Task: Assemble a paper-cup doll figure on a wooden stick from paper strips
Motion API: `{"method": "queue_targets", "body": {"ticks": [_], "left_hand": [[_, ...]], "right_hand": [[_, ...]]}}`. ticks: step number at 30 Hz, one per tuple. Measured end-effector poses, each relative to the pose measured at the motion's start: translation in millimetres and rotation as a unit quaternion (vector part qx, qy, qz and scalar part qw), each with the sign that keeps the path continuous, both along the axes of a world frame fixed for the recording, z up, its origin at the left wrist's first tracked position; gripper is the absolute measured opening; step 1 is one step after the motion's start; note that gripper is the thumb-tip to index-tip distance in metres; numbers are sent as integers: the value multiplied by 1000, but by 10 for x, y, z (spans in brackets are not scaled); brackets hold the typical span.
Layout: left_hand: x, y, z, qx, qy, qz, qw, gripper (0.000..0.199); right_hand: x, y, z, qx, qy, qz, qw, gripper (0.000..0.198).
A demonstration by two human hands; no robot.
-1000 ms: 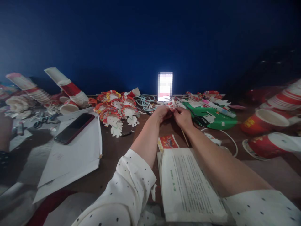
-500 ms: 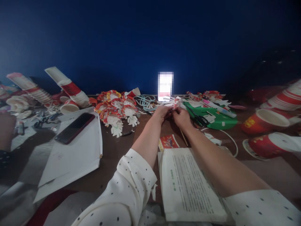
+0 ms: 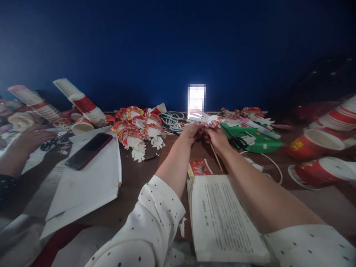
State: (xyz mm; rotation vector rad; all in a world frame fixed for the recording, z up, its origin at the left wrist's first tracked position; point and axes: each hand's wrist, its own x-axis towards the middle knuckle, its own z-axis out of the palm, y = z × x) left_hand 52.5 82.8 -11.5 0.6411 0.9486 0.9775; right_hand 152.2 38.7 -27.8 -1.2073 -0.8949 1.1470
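Both hands meet at the middle of the table, fingers closed around a red and white cut paper piece (image 3: 213, 121) with white strips fanning out to the left. My left hand (image 3: 194, 132) grips it from the left, its fingertips partly hidden. From the right, my right hand (image 3: 218, 138) pinches its lower edge. A thin wooden stick (image 3: 216, 157) shows below my right hand; whether it is held or lies on the table, I cannot tell. Just right of that hand lie black-handled scissors (image 3: 238, 142) on a green sheet (image 3: 264, 139).
Red and white paper cutouts (image 3: 136, 128) lie piled to the left. A phone (image 3: 89, 151) rests on white paper; another lit screen (image 3: 196, 102) stands behind my hands. Paper cups (image 3: 314, 142) lie at right. A printed booklet (image 3: 225, 218) is in front. Another person's hand (image 3: 33, 139) reaches in from the left.
The paper piece has turned and risen slightly, so its white strips now spread out in front of the lit screen. At the left, the other person's hand has come further into view.
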Motion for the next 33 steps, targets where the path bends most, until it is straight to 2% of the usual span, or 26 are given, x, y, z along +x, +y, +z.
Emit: {"method": "queue_targets", "body": {"ticks": [6,15,21,25,28,30,33], "left_hand": [[-14,-20,28,6,-31,-17,999,20],[-5,-35,48,0,-19,-6,1000,25],[36,-32,-35,33,49,9,998,29],[43,-18,-28,30,60,10,998,24],[29,13,-8,29,48,38,998,19],[15,43,2,22,22,84,996,20],[-9,80,9,-1,-22,156,987,39]], "right_hand": [[7,-3,18,0,29,18,999,10],[31,-3,5,-2,20,16,1000,10],[30,37,-2,-3,17,-30,999,13],[35,33,-18,-8,-62,-76,995,11],[60,26,-43,19,-144,-85,986,16],[74,30,-58,26,-166,-91,982,18],[83,46,-70,22,-169,-103,980,20]]}}
